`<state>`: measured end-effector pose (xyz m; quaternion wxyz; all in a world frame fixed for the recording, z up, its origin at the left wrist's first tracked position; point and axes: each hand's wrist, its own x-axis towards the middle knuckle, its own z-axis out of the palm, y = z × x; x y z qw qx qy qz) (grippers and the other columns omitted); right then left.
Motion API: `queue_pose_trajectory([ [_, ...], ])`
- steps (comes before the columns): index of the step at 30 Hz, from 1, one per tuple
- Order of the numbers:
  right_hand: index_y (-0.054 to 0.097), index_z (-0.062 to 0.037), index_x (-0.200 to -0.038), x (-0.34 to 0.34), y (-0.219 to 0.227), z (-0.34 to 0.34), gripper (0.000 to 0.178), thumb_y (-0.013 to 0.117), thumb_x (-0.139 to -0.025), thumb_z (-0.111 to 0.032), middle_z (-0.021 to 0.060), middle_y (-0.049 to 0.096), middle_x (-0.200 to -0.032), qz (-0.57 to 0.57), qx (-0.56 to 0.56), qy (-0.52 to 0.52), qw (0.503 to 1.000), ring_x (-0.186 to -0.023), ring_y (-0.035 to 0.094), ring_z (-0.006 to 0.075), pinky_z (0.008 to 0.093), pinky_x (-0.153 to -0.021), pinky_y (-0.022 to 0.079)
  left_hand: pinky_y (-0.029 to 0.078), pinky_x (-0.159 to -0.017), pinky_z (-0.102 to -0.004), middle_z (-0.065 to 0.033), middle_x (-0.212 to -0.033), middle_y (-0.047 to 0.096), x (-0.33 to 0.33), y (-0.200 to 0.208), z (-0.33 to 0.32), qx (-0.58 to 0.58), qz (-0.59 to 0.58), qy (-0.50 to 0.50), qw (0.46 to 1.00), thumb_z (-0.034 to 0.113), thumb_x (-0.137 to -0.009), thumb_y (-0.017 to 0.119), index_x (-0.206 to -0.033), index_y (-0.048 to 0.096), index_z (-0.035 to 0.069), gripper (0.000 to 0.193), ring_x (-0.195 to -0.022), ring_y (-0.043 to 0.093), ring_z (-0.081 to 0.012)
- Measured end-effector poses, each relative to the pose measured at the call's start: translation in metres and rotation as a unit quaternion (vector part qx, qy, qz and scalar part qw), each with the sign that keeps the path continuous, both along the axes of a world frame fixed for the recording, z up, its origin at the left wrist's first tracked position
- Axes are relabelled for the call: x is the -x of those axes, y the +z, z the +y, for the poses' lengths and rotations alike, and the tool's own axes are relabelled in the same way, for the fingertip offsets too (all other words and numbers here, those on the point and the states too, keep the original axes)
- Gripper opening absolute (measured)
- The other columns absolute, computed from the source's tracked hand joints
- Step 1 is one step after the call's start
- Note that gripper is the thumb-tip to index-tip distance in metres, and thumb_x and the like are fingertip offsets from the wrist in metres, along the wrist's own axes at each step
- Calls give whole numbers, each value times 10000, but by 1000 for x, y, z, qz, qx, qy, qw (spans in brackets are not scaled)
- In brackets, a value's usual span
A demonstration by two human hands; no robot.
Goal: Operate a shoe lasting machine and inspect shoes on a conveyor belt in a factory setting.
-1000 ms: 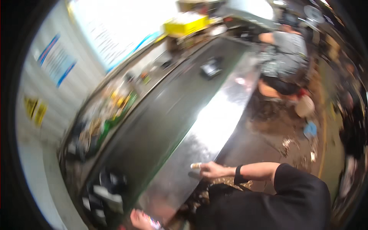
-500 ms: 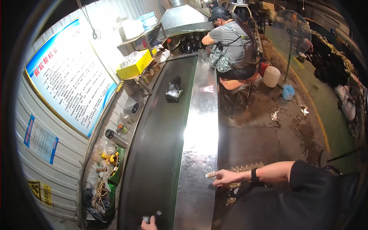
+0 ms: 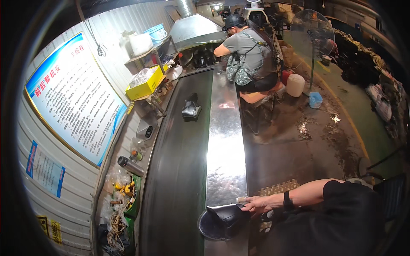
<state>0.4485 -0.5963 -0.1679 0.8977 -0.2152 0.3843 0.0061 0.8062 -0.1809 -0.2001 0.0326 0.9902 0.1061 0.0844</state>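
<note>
From far away, I watch my right hand [image 3: 259, 204], its fingers bent and pinched on the edge of a dark shoe piece [image 3: 223, 225]. A small pale bit [image 3: 241, 199] sits at the fingertips, maybe a wrap. The piece is tipped over the shiny desk [image 3: 225, 181]; I can't tell if its low side touches. My left hand is out of view, so I can't tell how open it is or what it has. I'd say the near piece is in the middle of being handled: it is in hand and not yet put down. The near end of the desk is cut off. Farther up, another black piece [image 3: 191, 112] lies on the dark belt [image 3: 175, 175], with no hand on it; I can't say if it is finished. At the far end sits a person [image 3: 251, 51], whose hands are too hard to make out.
</note>
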Motion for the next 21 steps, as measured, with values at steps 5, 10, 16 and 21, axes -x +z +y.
queue_pose_trajectory([
  [5, 262, -316, -1543, -9, 16, 3, 862, 774, -867, -159, 35, 476, -1367, -34, -3, 48, 998, -1269, 455, 212, 608, -1131, 251, 529, -789, -435, -192, -1137, 653, -10, -24, 36, 153, 76, -92, 981, 529, -654, 849, -1227, 590, -52, 857, -934, 639, -298],
  [10, 220, -367, -1542, -16, 6, 4, 896, 768, -871, -141, 31, 207, -1536, -34, -68, 45, 996, -1295, 392, 207, 737, -1112, 92, 518, -836, -439, -203, -1250, 595, 36, 27, 22, 158, 99, -171, 968, 489, -614, 865, -1323, 544, 11, 913, -999, 618, -300],
  [16, 292, -258, -1518, -21, -2, -16, 732, 706, -920, -173, 44, 192, -1485, -57, -26, 48, 997, -1246, 403, 260, 701, -1037, 367, 485, -949, -451, -189, -1201, 627, 177, 187, -111, -83, -65, -397, 912, 347, -656, 854, -1275, 620, 71, 716, -1072, 620, -351],
  [21, 466, -166, -1388, -21, -12, -47, 432, 581, -992, -295, 112, 569, -1242, -15, 144, 53, 988, -1074, 570, 272, 524, -895, 482, 272, -1049, -496, -136, -1375, 408, 223, 105, -158, -44, -91, -598, 795, 354, -716, 725, -1151, 636, 163, 484, -1344, 319, -292],
])
